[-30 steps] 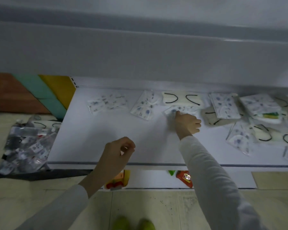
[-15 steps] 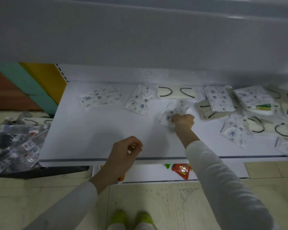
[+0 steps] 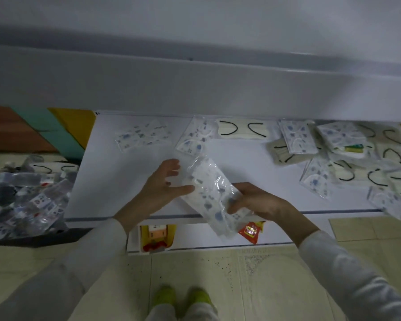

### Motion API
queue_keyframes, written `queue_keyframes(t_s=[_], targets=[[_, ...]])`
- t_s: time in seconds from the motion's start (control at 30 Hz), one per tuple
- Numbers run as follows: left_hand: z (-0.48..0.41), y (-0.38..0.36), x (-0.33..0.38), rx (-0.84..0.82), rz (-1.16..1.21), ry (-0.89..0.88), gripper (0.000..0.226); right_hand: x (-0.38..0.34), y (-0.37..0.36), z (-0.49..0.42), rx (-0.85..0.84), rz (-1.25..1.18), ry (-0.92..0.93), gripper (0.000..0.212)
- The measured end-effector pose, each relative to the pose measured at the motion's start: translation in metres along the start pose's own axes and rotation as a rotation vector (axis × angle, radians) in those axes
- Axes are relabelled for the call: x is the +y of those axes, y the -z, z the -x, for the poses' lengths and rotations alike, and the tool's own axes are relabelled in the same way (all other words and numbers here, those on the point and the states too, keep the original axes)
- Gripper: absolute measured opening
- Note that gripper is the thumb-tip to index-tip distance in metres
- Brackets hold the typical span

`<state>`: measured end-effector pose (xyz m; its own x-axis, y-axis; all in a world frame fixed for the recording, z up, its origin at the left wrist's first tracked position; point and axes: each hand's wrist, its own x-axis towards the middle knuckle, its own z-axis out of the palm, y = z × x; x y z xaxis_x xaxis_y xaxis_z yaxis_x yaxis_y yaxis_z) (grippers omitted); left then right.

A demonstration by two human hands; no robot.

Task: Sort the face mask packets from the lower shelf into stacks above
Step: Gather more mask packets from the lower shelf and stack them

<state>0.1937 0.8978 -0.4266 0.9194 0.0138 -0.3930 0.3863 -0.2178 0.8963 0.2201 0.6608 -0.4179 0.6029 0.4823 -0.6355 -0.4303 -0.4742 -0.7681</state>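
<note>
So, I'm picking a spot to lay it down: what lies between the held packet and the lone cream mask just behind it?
Nothing: between the held packet and the cream mask the head view shows only bare white shelf.

The right hand (image 3: 259,202) has lifted a patterned packet (image 3: 210,193); the left hand (image 3: 162,187) now touches it

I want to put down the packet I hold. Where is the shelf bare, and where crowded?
Bare: the white shelf's left part, between its left edge, the back patterned packets and the left hand. Also the middle, between the right hand and the right pile. Crowded: that overlapping pile.
</note>
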Motion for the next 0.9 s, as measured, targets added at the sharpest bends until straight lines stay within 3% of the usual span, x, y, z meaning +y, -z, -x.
queue_keyframes(t_s=[0.13,0.23,0.27,0.33,0.43,0.5,0.53,0.7,0.8,0.9], targets=[[0.007,0.020,0.005,-0.181,0.073,0.024,0.035,-0.028,-0.013,-0.010,-0.146,0.154,-0.003,0.034],[0.008,0.034,-0.008,-0.077,0.090,0.002,0.013,-0.039,-0.018,-0.029,-0.171,0.175,0.033,0.027],[0.008,0.039,-0.015,-0.011,0.105,0.008,0.011,-0.041,-0.018,-0.038,-0.120,0.151,0.040,0.020],[0.009,0.051,-0.025,0.108,0.200,0.034,0.018,-0.038,-0.014,-0.065,0.164,0.078,0.023,0.015],[0.020,0.073,-0.036,0.161,0.259,0.024,0.025,-0.031,-0.008,-0.118,0.695,0.300,-0.165,0.044],[0.028,0.090,-0.043,0.138,0.341,0.029,0.006,-0.031,-0.013,-0.148,0.862,0.447,-0.280,0.062],[0.032,0.097,-0.046,0.142,0.398,0.050,0.016,-0.033,-0.018,-0.162,0.923,0.493,-0.301,0.068],[0.037,0.119,-0.060,0.193,0.496,0.044,0.022,-0.046,-0.044,-0.206,1.080,0.499,-0.291,0.068],[0.037,0.120,-0.066,0.227,0.507,0.025,0.025,-0.053,-0.049,-0.209,1.054,0.330,-0.237,0.057],[0.034,0.116,-0.069,0.227,0.548,0.056,0.021,-0.056,-0.053,-0.191,0.981,0.018,-0.051,0.046]])
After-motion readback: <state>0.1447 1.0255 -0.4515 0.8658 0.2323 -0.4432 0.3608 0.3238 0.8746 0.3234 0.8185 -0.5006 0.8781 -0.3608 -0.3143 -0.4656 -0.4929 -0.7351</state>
